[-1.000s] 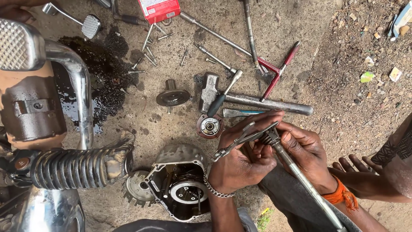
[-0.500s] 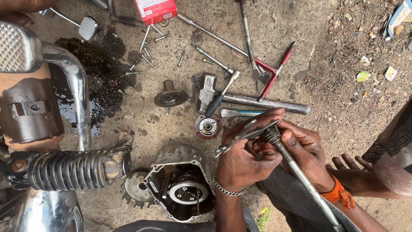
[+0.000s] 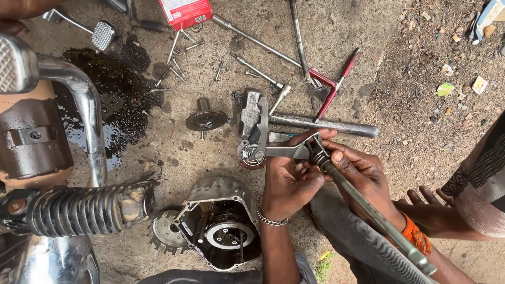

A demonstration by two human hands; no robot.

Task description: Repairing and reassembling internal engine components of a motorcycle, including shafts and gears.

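Fingers of the left hand (image 3: pixel 288 181) curled tight around a flat spanner (image 3: pixel 286 151), its jaws set against the spring-wrapped top of a long shaft (image 3: pixel 368 208), while the right hand (image 3: pixel 363 176) pinched that shaft just below the spring, thumb and fingertips pressed together on the metal. The shaft ran down toward the lower right corner of the ground, over a grey trouser leg (image 3: pixel 347 231); a chain bracelet (image 3: pixel 271 221) hung on the left wrist and an orange band (image 3: pixel 413 234) on the right. Just beside the spanner's far end lay a round bearing part (image 3: pixel 250 155) and an upright grey casting (image 3: pixel 251 113), with a steel bar (image 3: pixel 326 124) lying behind the hands. Near the ground's lower edge sat an open engine cover (image 3: pixel 218 226), a toothed gear (image 3: pixel 162 236) touching its left side. A flanged hub (image 3: pixel 205 118) stood in the middle of the ground, loose bolts (image 3: pixel 176 63) were scattered toward the top edge, near a red box (image 3: pixel 185 11), and red-handled pliers (image 3: pixel 334 87) lay to the upper right. A dark oil puddle (image 3: pixel 113 94) spread at the left, beside a chrome pipe (image 3: pixel 79 89) and a ribbed footpeg (image 3: pixel 79 210). Another person's bare toes (image 3: pixel 428 197) rested at the right edge.
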